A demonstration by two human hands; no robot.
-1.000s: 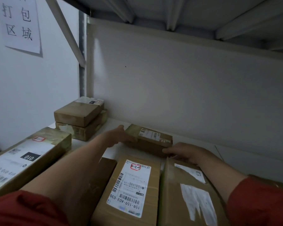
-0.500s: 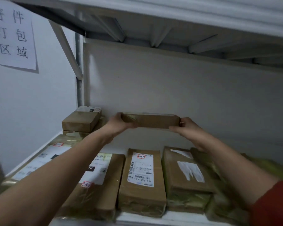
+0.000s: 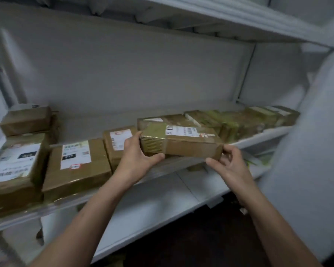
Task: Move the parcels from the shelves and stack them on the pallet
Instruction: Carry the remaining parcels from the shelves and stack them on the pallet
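Left hand (image 3: pixel 137 157): grips the parcel (image 3: pixel 181 143) by its left end
Right hand (image 3: pixel 229 166): fingers curled on its right corner
Parcel: held in the air before the shelf (image 3: pixel 258 136)
Shelf: more boxes (image 3: pixel 75 162) in a row

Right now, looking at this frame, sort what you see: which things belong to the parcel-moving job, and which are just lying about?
Job in hand: held parcel, gripped by left hand and right hand; labelled parcels waiting on the shelf. No pallet in view.

Lying about: back panel; pale scrap on the dark floor.
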